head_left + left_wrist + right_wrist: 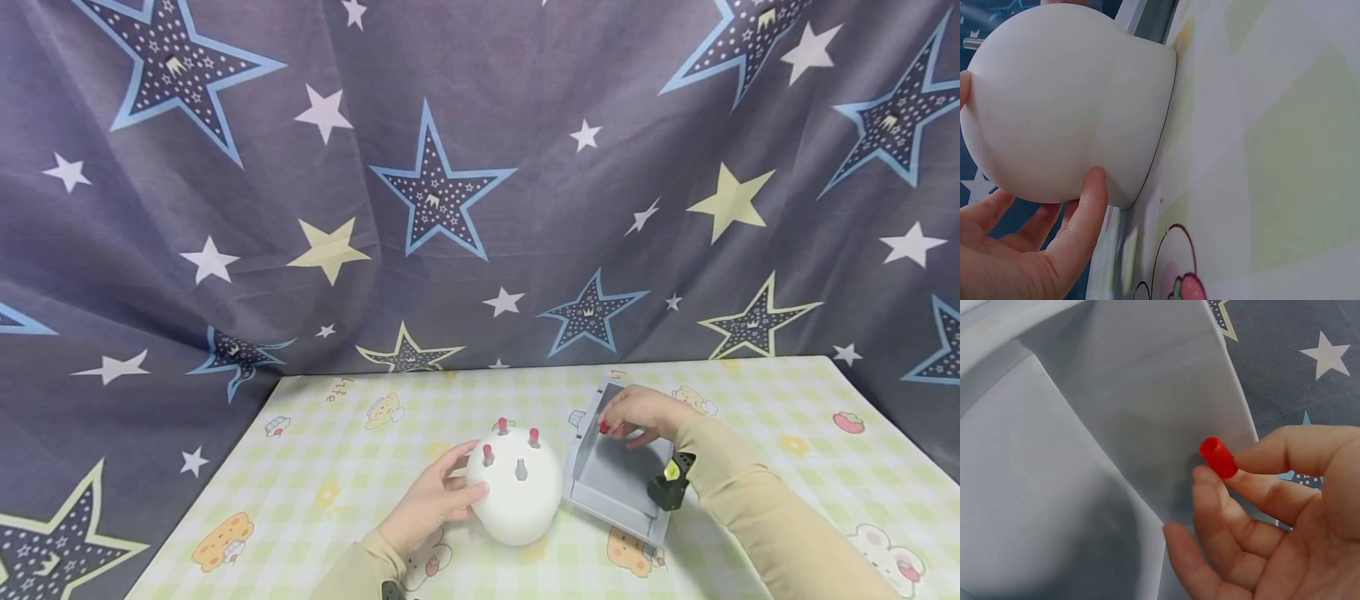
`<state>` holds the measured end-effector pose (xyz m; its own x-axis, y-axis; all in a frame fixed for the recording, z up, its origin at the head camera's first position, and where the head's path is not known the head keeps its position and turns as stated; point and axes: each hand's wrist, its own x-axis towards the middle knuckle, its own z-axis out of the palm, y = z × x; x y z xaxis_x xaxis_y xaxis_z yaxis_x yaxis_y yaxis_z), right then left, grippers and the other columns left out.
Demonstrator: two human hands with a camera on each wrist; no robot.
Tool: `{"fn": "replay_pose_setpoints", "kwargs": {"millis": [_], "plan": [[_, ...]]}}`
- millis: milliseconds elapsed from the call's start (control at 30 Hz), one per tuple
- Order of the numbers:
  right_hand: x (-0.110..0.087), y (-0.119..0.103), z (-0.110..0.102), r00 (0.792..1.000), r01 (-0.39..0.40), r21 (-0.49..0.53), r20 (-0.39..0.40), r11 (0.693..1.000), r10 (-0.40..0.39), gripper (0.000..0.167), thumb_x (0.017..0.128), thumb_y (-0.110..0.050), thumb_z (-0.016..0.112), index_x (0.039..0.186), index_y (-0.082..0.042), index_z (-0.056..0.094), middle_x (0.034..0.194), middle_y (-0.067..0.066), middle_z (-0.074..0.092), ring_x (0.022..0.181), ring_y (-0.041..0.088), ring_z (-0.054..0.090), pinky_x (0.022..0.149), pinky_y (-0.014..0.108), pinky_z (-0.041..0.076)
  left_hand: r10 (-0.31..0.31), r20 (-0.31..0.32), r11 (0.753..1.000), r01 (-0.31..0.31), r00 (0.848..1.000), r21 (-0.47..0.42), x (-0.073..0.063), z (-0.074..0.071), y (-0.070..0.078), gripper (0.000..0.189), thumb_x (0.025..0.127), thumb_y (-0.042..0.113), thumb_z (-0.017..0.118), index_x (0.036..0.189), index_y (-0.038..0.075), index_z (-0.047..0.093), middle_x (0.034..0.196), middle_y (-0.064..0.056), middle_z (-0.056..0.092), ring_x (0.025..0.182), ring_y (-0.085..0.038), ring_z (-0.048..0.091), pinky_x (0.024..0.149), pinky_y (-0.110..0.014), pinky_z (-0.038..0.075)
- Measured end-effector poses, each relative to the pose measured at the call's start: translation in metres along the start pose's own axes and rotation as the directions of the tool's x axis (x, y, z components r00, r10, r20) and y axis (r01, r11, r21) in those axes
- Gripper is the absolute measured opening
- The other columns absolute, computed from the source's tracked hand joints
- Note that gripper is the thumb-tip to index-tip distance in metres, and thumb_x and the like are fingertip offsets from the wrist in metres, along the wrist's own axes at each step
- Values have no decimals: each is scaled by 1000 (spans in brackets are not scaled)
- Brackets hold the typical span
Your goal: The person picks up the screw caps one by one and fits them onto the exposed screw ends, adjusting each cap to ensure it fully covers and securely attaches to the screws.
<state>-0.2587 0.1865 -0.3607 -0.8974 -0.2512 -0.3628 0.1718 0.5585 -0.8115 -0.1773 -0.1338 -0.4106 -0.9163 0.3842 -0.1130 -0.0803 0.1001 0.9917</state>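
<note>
A white rounded body [516,508] with a flat base stands on the tablecloth. Three small red caps [534,437] sit on pegs on its top, and a fourth peg [521,470] is bare grey. My left hand [435,502] holds the body from its left side, thumb and fingers spread round it; in the left wrist view a fingertip [1094,181] presses its lower wall. Over the far part of a grey tray [611,504], my right hand [643,414] pinches a small hollow red cap [1218,457] between thumb and fingertips, its open end facing outward.
The tray lies just right of the white body, with a raised rim and a stepped inner floor. A checked tablecloth [330,454] with cartoon prints covers the table. Behind its far edge hangs a dark curtain [480,308] patterned with stars.
</note>
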Motion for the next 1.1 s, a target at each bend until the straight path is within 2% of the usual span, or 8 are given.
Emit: {"fn": "replay_pose_setpoints", "kwargs": {"millis": [133,367,533,833,967,1100], "plan": [[0,0,-1,1000,-1,16,-4,1000,1,22,84,-7,52,97,6,65,66,-4,58,66,9,57,75,42,57,-1,-2,1000,1,1000,-2,0,0,0,76,88,24,68,148,5,26,146,-28,28,117,-32,54,88,-45,54],[2,1,-1,1000,14,47,20,999,-15,18,82,-7,54,92,3,64,62,-6,55,65,8,55,76,41,56,-3,-3,1000,3,1000,-12,-1,1,0,76,87,23,68,148,6,26,146,-27,28,116,-29,55,88,-45,54],[3,2,-2,999,34,101,15,994,-36,15,82,-6,53,90,1,63,66,-5,61,65,7,57,77,43,56,-2,-6,1000,2,1000,-11,-1,1,0,76,87,23,68,148,6,26,146,-27,27,116,-30,55,88,-45,54],[4,5,-1,997,79,100,-23,992,-77,4,82,-6,52,84,-5,54,69,-5,58,68,10,57,72,37,55,-6,-6,1000,6,1000,-10,-2,2,3,76,87,23,68,148,6,26,146,-27,27,118,-33,53,88,-46,54],[3,5,-2,995,95,95,-12,991,-95,5,85,-7,53,84,-6,57,71,-6,61,70,11,59,73,36,54,-6,-7,1000,6,1000,-6,-1,2,2,75,88,23,67,148,6,26,146,-27,28,119,-34,53,88,-46,54],[1,5,-3,994,107,96,-6,990,-107,10,87,-9,55,90,-1,61,72,-6,63,72,11,58,75,37,54,-2,-5,1000,2,1000,-7,-1,1,2,75,87,23,68,148,6,27,146,-27,28,119,-34,53,88,-46,54]]}}
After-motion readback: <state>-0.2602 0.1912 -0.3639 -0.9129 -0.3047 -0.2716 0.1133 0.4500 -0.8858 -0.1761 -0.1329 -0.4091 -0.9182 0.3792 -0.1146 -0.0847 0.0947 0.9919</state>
